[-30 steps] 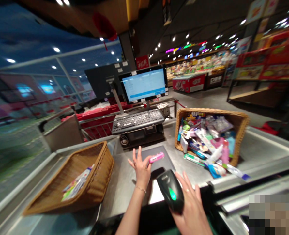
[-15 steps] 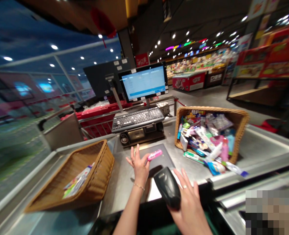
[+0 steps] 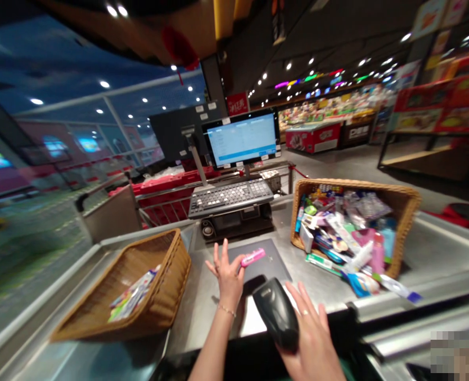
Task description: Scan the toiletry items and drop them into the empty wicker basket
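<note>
My left hand (image 3: 230, 278) pinches a slim bright pink item (image 3: 253, 257) between thumb and forefinger, its other fingers spread. The item's exact kind is too small to make out. It is held above a dark grey mat on the metal counter. In my right hand (image 3: 312, 333) is a black handheld barcode scanner (image 3: 276, 312), its rounded head turned toward the pink item. The fingers of that hand stretch along the scanner's right side, and its handle is mostly hidden. A white patch (image 3: 254, 317) shows on the counter between my hands.
A wicker basket (image 3: 409, 227) heaped with packaged small goods lies tipped at right, several spilling onto the counter. Another wicker basket (image 3: 159, 296) at left holds a few packets. A keyboard (image 3: 230, 197) and a lit monitor (image 3: 242, 138) stand behind the mat.
The camera view has shifted a little, so the baskets and monitor appear farther right and slightly lower. Both hands keep nearly the same pose, still holding the pink item and the scanner.
</note>
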A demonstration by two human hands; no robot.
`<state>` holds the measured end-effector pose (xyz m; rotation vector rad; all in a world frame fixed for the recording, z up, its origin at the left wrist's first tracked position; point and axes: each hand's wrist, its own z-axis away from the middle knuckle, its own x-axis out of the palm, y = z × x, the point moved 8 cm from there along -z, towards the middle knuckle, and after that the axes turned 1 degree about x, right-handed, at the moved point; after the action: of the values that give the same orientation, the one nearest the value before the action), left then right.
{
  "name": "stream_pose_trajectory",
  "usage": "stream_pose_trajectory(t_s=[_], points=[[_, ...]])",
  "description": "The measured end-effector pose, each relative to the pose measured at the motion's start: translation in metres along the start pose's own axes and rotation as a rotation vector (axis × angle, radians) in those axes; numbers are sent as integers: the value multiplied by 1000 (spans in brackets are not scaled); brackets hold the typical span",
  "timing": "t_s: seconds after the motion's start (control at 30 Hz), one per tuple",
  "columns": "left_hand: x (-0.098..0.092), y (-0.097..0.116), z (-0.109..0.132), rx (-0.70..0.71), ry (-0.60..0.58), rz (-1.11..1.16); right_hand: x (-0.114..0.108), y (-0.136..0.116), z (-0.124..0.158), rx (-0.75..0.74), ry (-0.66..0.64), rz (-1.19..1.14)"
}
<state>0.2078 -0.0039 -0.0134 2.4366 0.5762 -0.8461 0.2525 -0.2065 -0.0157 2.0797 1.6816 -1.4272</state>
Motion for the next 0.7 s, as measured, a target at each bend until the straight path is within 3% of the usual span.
stream_pose_trajectory(t_s=[0.7], points=[[-20,-17,0,-20,45,-26,10,-14,-2,-30,-39,-39]])
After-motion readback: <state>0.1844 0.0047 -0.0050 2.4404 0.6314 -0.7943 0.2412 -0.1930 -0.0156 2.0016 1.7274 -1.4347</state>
